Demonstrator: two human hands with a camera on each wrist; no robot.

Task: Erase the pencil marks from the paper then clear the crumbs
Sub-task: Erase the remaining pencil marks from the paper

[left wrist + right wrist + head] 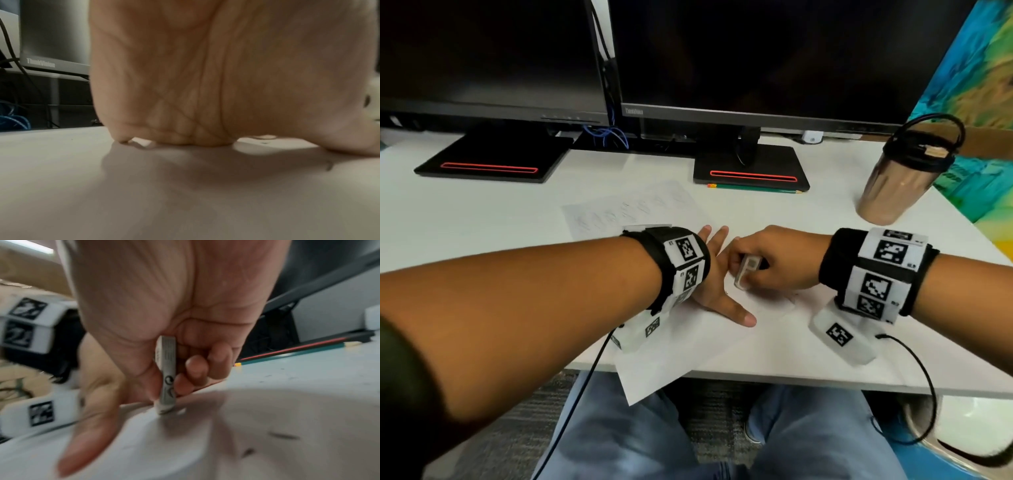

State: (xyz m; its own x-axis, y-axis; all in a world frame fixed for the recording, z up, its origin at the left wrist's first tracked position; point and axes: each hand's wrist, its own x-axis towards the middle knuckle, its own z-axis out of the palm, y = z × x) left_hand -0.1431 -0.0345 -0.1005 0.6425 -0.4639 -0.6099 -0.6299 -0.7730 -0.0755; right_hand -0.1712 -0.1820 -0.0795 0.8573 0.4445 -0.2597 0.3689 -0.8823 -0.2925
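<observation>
A white sheet of paper (654, 363) lies at the table's front edge, one corner hanging over it. My left hand (722, 277) presses flat on the sheet with fingers and thumb spread; its palm (205, 81) fills the left wrist view, low over the paper (144, 194). Just to the right, my right hand (753, 263) grips a white eraser (747, 270) in a grey sleeve. The eraser (167, 374) stands nearly upright with its tip on the paper (267, 410), beside the left thumb (88, 426). Dark specks (283, 435) lie on the sheet. A second sheet (626, 212) with faint pencil marks lies farther back.
Two dark monitors stand at the back on black bases (493, 161) (751, 171). A green pencil (755, 188) lies before the right base. A metal tumbler (897, 185) with a black lid stands at the right. Cables run from both wrists over the table's front edge (825, 380).
</observation>
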